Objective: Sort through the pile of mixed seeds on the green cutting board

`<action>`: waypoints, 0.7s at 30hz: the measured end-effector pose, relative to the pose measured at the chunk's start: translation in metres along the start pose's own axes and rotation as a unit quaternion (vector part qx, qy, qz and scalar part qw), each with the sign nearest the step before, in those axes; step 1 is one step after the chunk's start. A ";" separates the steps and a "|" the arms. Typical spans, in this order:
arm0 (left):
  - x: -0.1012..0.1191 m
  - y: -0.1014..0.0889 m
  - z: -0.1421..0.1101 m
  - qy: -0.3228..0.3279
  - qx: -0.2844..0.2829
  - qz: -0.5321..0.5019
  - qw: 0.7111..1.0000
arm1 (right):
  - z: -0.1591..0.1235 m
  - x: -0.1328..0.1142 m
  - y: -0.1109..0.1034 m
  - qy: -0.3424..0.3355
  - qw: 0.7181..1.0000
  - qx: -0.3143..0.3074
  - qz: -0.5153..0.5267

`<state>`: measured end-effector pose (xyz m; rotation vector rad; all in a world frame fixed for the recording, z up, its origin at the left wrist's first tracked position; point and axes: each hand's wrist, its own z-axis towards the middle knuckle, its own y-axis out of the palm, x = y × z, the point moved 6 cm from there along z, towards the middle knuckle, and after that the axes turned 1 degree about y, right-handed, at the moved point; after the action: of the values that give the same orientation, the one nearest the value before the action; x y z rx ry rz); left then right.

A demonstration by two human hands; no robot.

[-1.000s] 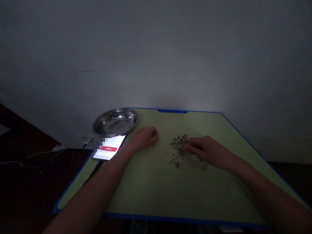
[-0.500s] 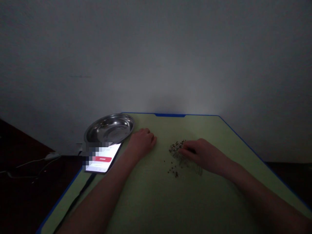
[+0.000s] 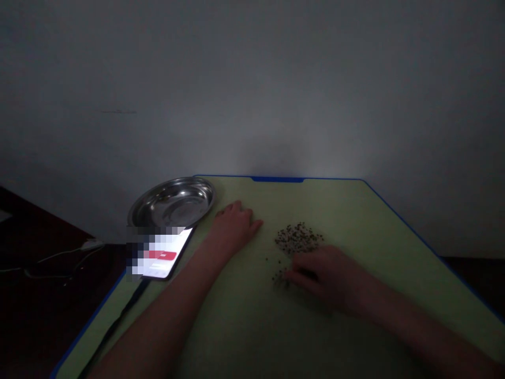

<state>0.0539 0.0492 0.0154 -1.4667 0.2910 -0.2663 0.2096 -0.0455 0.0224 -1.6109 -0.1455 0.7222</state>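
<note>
On the pale green table, a pile of small dark and light grains [image 3: 295, 238], perhaps beans or seeds, lies in front of me, with a few loose dark ones [image 3: 277, 276] nearer. My right hand [image 3: 325, 273] is low at the pile's near edge, its fingers curled and thumb brought toward the index finger beside the loose grains. Slight blur hides whether anything is between the fingertips. My left hand [image 3: 235, 225] rests palm down on the table left of the pile, thumb and fingers apart, holding nothing.
A shiny metal basin [image 3: 136, 210] stands at the back left. A lit phone [image 3: 179, 255], partly pixelated, lies before it, with a dark strap [image 3: 118, 318] running toward me. The blue-edged table [image 3: 331, 200] meets a grey wall. White cables [image 3: 59, 255] lie below on the left.
My right hand has moved back toward me from the pile to the loose grains, uncovering more of the pile. My left hand's fingers have spread a little. The view has shifted slightly.
</note>
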 end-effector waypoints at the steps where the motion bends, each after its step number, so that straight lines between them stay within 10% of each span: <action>1: 0.001 0.001 0.000 -0.003 0.000 0.002 1.000 | 0.000 -0.002 0.003 -0.003 1.000 -0.005 -0.008; 21: 0.000 0.011 -0.004 0.031 0.011 0.011 0.999 | 0.002 0.039 -0.018 0.062 0.998 0.007 -0.031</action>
<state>0.0526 0.0465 0.0038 -1.4346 0.3535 -0.2968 0.2452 -0.0215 0.0249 -1.6269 -0.0998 0.5722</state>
